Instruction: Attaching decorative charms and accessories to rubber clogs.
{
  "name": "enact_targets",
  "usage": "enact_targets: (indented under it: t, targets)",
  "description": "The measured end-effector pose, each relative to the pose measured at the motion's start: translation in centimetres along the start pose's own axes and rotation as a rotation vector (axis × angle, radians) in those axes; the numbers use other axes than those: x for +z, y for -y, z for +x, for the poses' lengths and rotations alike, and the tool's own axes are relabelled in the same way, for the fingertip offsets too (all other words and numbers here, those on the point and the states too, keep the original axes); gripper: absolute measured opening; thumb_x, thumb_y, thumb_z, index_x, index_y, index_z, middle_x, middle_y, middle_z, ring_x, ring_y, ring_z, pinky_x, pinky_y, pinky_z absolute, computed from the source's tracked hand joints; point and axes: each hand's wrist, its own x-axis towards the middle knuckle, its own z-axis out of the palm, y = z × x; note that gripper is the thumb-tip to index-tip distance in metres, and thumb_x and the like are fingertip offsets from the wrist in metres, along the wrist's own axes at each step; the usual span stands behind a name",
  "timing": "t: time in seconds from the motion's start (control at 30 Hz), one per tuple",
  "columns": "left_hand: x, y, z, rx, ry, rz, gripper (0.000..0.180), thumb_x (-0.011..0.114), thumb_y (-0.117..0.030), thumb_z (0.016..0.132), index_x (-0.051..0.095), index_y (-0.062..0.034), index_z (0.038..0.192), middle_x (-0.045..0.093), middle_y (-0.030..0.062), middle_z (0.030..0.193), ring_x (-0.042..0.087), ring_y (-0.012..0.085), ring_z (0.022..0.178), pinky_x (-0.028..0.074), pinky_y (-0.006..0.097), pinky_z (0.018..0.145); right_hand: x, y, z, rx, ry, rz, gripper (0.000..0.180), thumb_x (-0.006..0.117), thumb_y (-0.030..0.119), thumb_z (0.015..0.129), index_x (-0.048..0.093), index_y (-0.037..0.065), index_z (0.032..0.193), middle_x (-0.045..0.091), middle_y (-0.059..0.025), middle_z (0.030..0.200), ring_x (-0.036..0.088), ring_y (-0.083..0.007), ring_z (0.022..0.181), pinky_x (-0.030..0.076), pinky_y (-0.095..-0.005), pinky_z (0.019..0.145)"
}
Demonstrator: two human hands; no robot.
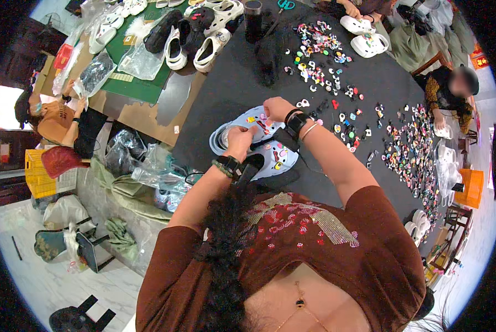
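Note:
A light blue clog (pixel 230 128) with colourful charms on its upper is between my hands, over the dark tabletop. My left hand (pixel 240 141) is closed on its side near the foot opening. At the toe end, my right hand (pixel 277 109) has its fingers curled down against the upper. Whether a small charm is between those fingers, I cannot tell. Just nearer to me lies a second light blue clog (pixel 284 160), with charms including a yellow one. My left wrist and forearm partly cover its heel end.
Loose charms (pixel 408 149) spread over the table's (pixel 203 102) right and far parts. Other clogs (pixel 206 52) stand far left, beside a black cup (pixel 253 21). White clogs (pixel 370 44) lie by a co-worker's hands (pixel 352 10). Other people sit left and right.

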Motion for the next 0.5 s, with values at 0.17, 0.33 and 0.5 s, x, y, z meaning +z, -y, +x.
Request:
enact_targets:
  t: [0.17,0.33,0.5]
  targets:
    - [-0.5,1.4,0.5,0.019,-0.028,-0.028,0.034,0.069,-0.026,0.077,0.057,0.0012,0.061,0.051,0.0021,0.054,0.043,0.0119,0.046,0.035,0.032,0.043,-0.5,3.4,-1.0,0.091,-0.175,-0.297,0.051,0.081,0.02,0.057,0.057,0.007,0.099,0.059,-0.0166,0.107,0.058,-0.035,0.1,0.049,-0.0457,0.078]
    - [0.2,1.3,-0.5,0.159,-0.019,0.064,0.033,0.067,-0.024,0.078,0.056,-0.0001,0.059,0.05,0.0003,0.054,0.04,0.0092,0.046,0.028,0.03,0.042,-0.3,1.2,0.6,0.162,0.149,-0.027,0.07,0.083,0.017,0.056,0.043,0.009,0.113,0.052,-0.019,0.115,0.052,-0.0385,0.107,0.046,-0.0447,0.086]
    - [0.0,2.6,-0.2,0.114,0.01,0.006,0.032,0.067,-0.023,0.076,0.058,0.003,0.06,0.053,0.005,0.05,0.047,0.0117,0.044,0.036,0.031,0.042,1.4,0.5,0.3,0.155,0.052,-0.065,0.066,0.08,0.015,0.061,0.042,0.01,0.115,0.051,-0.0218,0.116,0.05,-0.0434,0.108,0.046,-0.0477,0.087]
